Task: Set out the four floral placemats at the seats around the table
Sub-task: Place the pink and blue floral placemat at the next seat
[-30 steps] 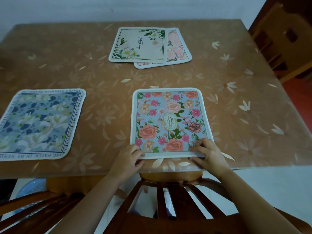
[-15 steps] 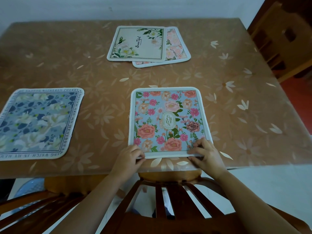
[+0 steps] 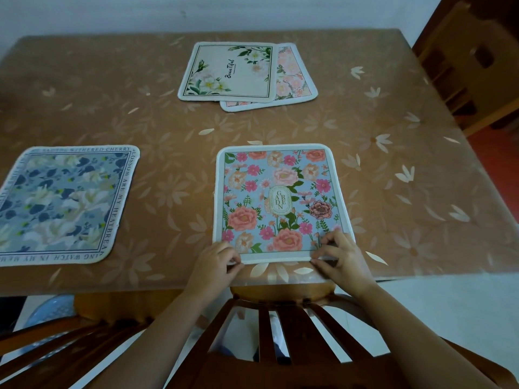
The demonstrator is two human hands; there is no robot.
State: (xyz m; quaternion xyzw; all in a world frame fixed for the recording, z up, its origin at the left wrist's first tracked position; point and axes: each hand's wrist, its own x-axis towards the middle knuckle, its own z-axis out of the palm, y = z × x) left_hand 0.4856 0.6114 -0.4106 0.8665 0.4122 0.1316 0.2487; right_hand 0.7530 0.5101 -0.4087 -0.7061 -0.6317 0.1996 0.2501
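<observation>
A blue placemat with pink and orange flowers (image 3: 280,200) lies flat at the near edge of the table. My left hand (image 3: 216,262) pinches its near left corner. My right hand (image 3: 341,255) grips its near right corner, fingers on the mat. A blue-grey placemat with white blossoms (image 3: 61,203) lies flat at the left. At the far middle a cream placemat with green leaves (image 3: 227,71) overlaps a pale pink floral placemat (image 3: 293,80) beneath it.
The brown table (image 3: 393,169) has a clear cover printed with petals. A wooden chair back (image 3: 280,341) stands just below my hands. Another wooden chair (image 3: 471,66) stands at the right side, and a chair (image 3: 56,341) shows at the lower left.
Both hands stay on the near corners of the pink-flowered placemat; the mat has barely shifted. The other mats have not moved.
</observation>
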